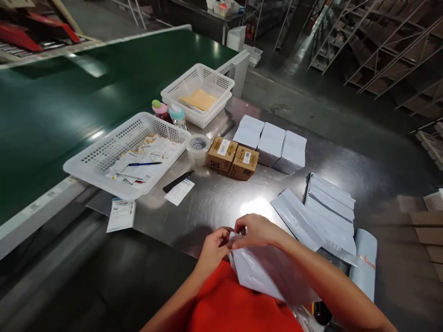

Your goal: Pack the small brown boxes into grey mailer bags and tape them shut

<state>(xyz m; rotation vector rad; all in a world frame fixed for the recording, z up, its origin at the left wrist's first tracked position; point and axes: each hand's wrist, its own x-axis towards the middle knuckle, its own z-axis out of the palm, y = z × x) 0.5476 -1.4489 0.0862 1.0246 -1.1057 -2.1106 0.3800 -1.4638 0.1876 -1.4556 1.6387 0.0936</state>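
Both hands meet at one end of a pale grey plastic mailing bag [263, 272], close in front of my red top. My left hand [216, 244] pinches the bag's left edge. Across its upper corner, my right hand [254, 230] has thumb and fingers closed on the same edge. Whether anything lies inside the bag I cannot tell. Beyond the hands stand two small brown cartons [223, 154] with white labels, side by side. Behind them is a row of wrapped pale grey parcels [272, 143]. A stack of flat mailing bags [328, 207] lies to the right.
A white basket [128, 191] holding papers and a blue pen [145, 163] sits at left. Near it are a tape roll [198, 150], a dark cutter [178, 181] and labels [121, 214]. Stacked baskets [214, 120] stand behind; a green conveyor [114, 69] runs along the left. A rolled bag bundle [366, 258] lies right.
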